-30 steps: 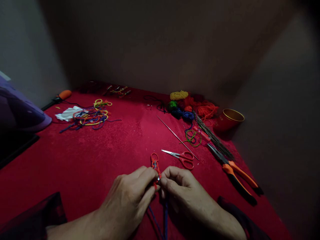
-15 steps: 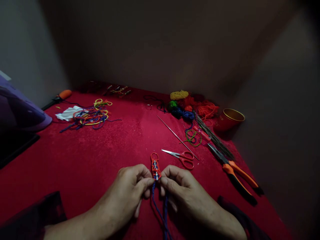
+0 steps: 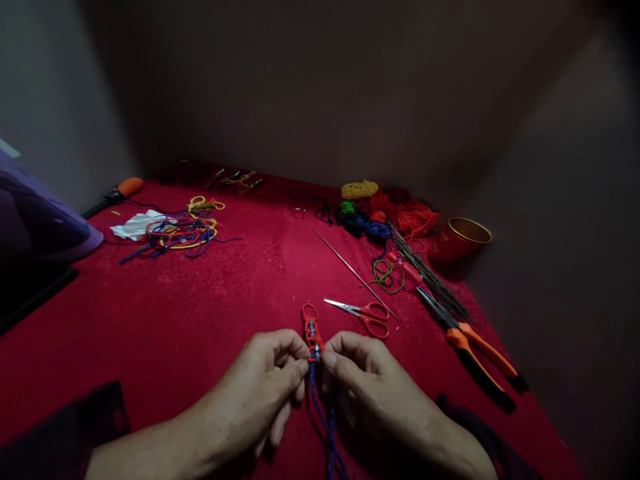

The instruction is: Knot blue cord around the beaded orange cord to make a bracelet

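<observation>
My left hand [image 3: 260, 393] and my right hand [image 3: 367, 390] meet low in the middle of the view, both pinched on a small knotted cord piece [image 3: 311, 330] in red and blue with tiny white beads. Its red loop end points away from me and lies on the red cloth [image 3: 225, 300]. Blue cord strands [image 3: 327, 433] trail from the knotwork down between my wrists toward me. Red-handled scissors [image 3: 367, 315] lie just beyond my right hand.
Orange-handled pliers [image 3: 475, 350] lie at the right. A long metal needle [image 3: 353, 272], cord bundles [image 3: 385, 217], a bunch of thin sticks [image 3: 430, 280] and a gold-rimmed red cup [image 3: 460, 240] sit beyond. A tangle of coloured cords [image 3: 180, 230] and white paper [image 3: 133, 225] lie far left.
The knotted piece has dropped from a raised tilt to lie flatter on the cloth. My fingers have shifted their pinch slightly, and the blue strands show more between my hands.
</observation>
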Action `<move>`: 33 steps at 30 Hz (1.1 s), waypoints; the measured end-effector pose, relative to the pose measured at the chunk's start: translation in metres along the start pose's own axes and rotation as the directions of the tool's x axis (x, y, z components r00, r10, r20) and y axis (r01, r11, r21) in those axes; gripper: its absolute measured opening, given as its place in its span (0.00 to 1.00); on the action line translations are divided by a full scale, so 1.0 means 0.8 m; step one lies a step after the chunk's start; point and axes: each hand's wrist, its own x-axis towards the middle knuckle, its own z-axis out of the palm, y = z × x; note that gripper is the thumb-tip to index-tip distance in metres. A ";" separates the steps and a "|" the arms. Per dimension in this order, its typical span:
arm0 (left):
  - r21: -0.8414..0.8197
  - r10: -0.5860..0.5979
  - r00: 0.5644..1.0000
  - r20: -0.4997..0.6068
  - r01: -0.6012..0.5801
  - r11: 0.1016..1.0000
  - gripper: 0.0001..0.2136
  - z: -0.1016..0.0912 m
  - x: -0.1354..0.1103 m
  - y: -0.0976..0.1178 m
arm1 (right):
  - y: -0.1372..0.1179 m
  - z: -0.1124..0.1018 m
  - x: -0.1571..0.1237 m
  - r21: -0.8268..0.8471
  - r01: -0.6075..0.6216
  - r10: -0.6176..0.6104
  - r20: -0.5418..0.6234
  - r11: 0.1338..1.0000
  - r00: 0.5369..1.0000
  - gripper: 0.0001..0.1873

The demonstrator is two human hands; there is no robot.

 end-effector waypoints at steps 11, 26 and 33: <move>0.006 0.028 0.999 0.034 -0.029 1.000 0.10 0.001 0.002 -0.003 | -0.001 0.007 0.003 -0.025 -0.040 0.037 -0.097 0.999 0.995 0.13; 0.047 0.074 0.997 -0.016 -0.073 0.996 0.12 0.002 -0.002 0.006 | 0.005 0.003 0.000 0.055 -0.018 0.019 -0.019 0.998 1.000 0.07; 0.044 0.054 0.998 0.008 -0.055 0.998 0.11 0.001 -0.002 0.007 | 0.003 0.002 0.000 0.048 -0.030 0.030 -0.012 0.998 0.999 0.05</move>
